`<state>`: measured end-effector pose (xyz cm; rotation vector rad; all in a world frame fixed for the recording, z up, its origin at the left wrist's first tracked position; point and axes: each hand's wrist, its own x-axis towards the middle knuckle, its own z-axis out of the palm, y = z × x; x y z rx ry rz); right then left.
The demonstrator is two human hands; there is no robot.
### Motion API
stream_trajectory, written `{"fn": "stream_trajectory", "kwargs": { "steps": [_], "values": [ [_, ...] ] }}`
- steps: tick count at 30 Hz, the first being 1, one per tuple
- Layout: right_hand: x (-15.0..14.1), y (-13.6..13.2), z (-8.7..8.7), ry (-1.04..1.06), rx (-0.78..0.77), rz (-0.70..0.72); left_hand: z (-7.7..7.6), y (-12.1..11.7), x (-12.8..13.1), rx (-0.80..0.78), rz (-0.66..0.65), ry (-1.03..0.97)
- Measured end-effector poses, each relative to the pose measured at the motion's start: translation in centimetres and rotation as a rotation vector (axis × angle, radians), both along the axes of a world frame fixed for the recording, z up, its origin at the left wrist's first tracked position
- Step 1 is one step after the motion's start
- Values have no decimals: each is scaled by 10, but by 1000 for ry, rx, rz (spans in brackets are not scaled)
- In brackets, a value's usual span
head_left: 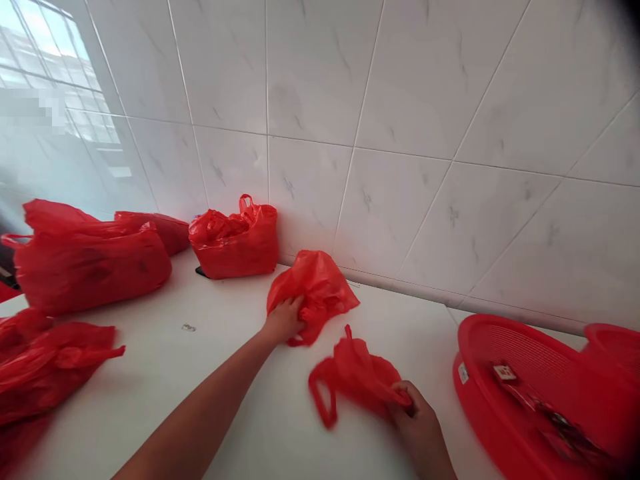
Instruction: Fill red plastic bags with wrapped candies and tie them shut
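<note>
- The thin red bag (367,373) is see-through plastic, limp and creased, with one handle looping out towards my left; it hangs just over the white table (230,400), though I can't tell whether it touches.
- My right hand (417,420) pinches its right edge between thumb and bent fingers; most of those fingers are hidden from me.
- Just beyond, a crumpled red bag (323,283) sits puffed up near the wall, its folds glossy.
- My left hand (286,321) reaches over its near left side, fingers spread a little and curved; their tips sink into the folds, so I can't tell whether they grip.
- A filled red bag (235,243) stands against the tiled wall (320,180), its contents hidden, with a dark corner of something poking out beneath.
- Farther left is a big red bag (100,267); nearer me, a blurred red heap (55,363) is cut off.
- At right, a red basket (520,340) holds packets (555,417) too blurred to read.
</note>
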<state>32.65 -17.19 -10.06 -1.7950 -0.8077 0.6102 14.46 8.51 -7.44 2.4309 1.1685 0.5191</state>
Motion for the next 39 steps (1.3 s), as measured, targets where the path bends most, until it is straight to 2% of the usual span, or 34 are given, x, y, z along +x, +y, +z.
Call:
{"fn": "stream_trajectory", "kwargs": {
  "steps": [4,8,10,13,16,18,20,23,24,26,29,30,32,34,36,39],
  "values": [
    [7,-32,3,93,-14,-93,16,-4,-8,13,19,-54],
    [4,-46,9,27,50,-107,30,-42,-13,28,-20,-147],
    [-1,-49,11,-50,53,-84,28,-68,-11,8,-44,-181],
    [-10,-50,6,-98,69,17,16,-103,-4,-85,-116,-190],
    [-12,-51,-2,-176,57,200,5,-124,4,-181,-217,-189],
    [-7,-53,-3,-277,20,275,5,-132,6,-216,-261,-216],
    [-2,-55,1,-397,-4,202,10,-140,6,-207,-262,-270],
    [-6,-59,20,-466,-45,-97,24,-152,3,-123,-255,-357],
    [-12,-59,27,-419,-45,-164,29,-156,3,-62,-287,-377],
    [-31,-56,41,-211,18,-171,35,-168,4,110,-405,-383],
    [-56,-41,51,286,144,0,36,-187,8,318,-590,-264],
    [-58,-35,51,446,173,28,35,-191,8,319,-622,-193],
    [-49,-27,46,684,232,-25,30,-195,5,235,-652,-24],
    [-26,-26,39,796,336,-171,26,-191,-5,87,-621,156],
    [0,-31,34,822,441,-299,27,-179,-18,-51,-516,272],
    [26,-43,38,746,507,-374,40,-161,-37,-146,-287,268]
  ]
}}
